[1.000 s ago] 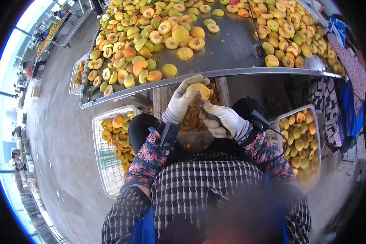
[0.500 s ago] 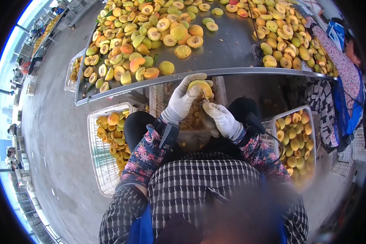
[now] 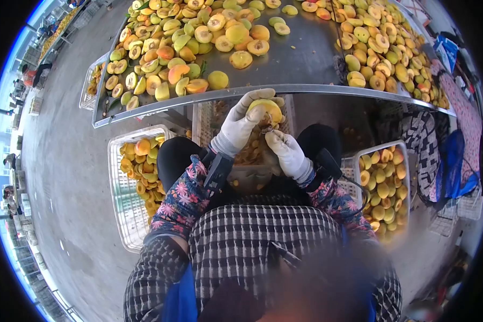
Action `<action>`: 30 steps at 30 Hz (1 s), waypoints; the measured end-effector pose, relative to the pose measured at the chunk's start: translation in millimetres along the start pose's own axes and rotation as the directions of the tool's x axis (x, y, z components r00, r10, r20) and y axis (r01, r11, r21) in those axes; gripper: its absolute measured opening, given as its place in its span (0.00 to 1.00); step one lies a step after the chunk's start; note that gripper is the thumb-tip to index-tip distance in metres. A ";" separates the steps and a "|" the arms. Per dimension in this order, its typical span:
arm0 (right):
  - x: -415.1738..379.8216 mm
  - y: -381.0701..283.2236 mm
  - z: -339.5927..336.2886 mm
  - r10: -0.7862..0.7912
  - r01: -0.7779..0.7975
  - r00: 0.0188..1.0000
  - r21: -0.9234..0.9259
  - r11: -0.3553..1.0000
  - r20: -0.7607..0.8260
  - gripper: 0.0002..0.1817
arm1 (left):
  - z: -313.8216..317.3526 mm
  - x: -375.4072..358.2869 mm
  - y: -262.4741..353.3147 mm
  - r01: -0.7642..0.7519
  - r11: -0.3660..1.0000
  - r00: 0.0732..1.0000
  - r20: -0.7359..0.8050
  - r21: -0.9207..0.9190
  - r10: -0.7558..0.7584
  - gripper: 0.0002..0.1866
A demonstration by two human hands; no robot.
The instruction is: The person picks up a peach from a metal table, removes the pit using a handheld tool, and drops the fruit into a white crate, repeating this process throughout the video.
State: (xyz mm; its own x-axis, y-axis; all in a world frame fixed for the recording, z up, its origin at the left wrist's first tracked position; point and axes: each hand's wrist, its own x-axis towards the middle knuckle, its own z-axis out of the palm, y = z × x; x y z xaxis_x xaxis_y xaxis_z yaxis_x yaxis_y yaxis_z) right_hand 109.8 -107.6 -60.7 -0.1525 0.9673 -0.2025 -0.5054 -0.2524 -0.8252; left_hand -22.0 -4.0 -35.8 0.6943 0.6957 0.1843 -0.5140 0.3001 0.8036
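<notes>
In my gloved left hand (image 3: 238, 127) is a yellow peach half (image 3: 272, 109), held just off the table's near edge. My right hand, also gloved (image 3: 290, 153), is closed in a pinch directly below the fruit. A small dark metal tool (image 3: 266, 129) pokes up from its fingertips to the underside of the peach. Most of this tool is hidden, and its exact kind does not show. Beneath both hands stands a crate (image 3: 199, 124) with brownish scraps or pits inside.
Many halved peaches (image 3: 172, 51) cover the metal table (image 3: 300, 59). Crates of peach halves stand on the floor at my left (image 3: 124, 214) and right (image 3: 405, 201). A person in a pink patterned sleeve (image 3: 459, 107) is at the far right.
The peach half has turned slightly in my left hand, its yellow side showing more. My right hand stays close below it with the tool. The whole view has shifted a little.
</notes>
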 end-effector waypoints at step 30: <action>11.7 -8.9 -4.0 -0.180 0.126 0.983 -0.870 0.478 0.044 0.21 | -64.1 -27.8 55.7 -0.174 0.906 0.774 -0.515 0.387 0.369 0.19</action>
State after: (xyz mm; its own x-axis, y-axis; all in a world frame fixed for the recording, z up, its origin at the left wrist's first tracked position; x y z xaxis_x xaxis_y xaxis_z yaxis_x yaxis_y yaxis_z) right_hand 116.0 -94.0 -57.8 -0.0964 0.9950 -0.0277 0.4779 0.0219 -0.8781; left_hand -102.2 35.2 -32.4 0.0880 0.9851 0.1474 -0.3915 -0.1019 0.9145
